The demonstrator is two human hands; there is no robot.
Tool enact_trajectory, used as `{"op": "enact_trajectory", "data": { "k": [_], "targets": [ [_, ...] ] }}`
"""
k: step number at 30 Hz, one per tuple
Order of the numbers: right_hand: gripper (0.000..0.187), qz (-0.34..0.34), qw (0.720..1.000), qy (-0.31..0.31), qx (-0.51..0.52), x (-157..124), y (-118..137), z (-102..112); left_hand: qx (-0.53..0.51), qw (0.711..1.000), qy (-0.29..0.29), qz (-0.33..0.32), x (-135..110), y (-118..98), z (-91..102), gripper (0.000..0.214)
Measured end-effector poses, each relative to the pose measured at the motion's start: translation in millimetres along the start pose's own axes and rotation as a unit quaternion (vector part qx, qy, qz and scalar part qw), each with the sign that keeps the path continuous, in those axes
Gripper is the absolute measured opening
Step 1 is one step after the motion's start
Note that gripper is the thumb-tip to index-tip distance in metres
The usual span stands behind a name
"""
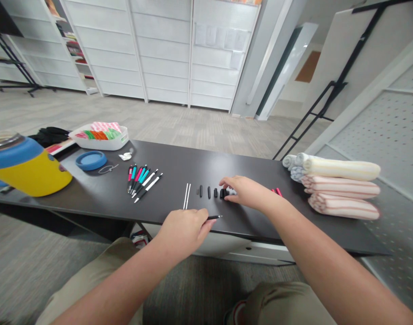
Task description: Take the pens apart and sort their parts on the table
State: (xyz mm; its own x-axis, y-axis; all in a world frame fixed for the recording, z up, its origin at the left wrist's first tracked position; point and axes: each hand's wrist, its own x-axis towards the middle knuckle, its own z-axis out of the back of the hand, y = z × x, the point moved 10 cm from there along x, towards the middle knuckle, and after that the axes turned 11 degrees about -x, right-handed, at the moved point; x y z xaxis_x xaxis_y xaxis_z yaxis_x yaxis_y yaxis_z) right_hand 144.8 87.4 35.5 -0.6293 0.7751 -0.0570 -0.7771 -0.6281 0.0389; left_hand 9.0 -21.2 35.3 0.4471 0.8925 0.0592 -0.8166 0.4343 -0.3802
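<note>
Pointing right, a slender black rod (213,217) is gripped by the left hand (186,231); at stubby black cylinders (221,194), the right hand (243,191) is curved, its hold unclear!

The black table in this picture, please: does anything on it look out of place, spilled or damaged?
One minor thing: a crumpled white scrap lies loose near the blue lid, unlike the small black parts lined up by the right hand. I see no spill or damage.

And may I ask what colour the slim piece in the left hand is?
The slim piece is black with a pale tip, in the head view.
</note>
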Motion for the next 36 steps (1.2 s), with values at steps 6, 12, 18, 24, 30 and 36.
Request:
{"op": "enact_trajectory", "data": {
  "k": [6,12,18,24,30,36],
  "targets": [
    [0.046,0.002,1.000,-0.001,0.018,3,5,0,0.003,1.000,0.005,0.001,0,0,0.7,0.037],
    [0.054,0.065,0.997,0.001,0.030,7,15,-4,0.001,1.000,0.003,0.006,0,1,1.1,0.037],
    [0.044,0.068,0.998,0.010,0.011,8,17,-7,-0.001,1.000,0.003,0.006,0,1,1.1,0.037],
    [0.037,0.040,0.999,0.004,-0.002,2,20,4,0.000,1.000,0.001,0.003,-1,1,1.2,0.036],
    [0.038,0.046,0.999,0.006,0.010,2,19,1,0.000,1.000,0.003,0.002,0,0,1.3,0.036],
    [0.037,0.043,0.999,0.007,0.017,5,16,-1,-0.001,1.000,0.011,0.010,0,2,0.2,0.036]
  ]
}}
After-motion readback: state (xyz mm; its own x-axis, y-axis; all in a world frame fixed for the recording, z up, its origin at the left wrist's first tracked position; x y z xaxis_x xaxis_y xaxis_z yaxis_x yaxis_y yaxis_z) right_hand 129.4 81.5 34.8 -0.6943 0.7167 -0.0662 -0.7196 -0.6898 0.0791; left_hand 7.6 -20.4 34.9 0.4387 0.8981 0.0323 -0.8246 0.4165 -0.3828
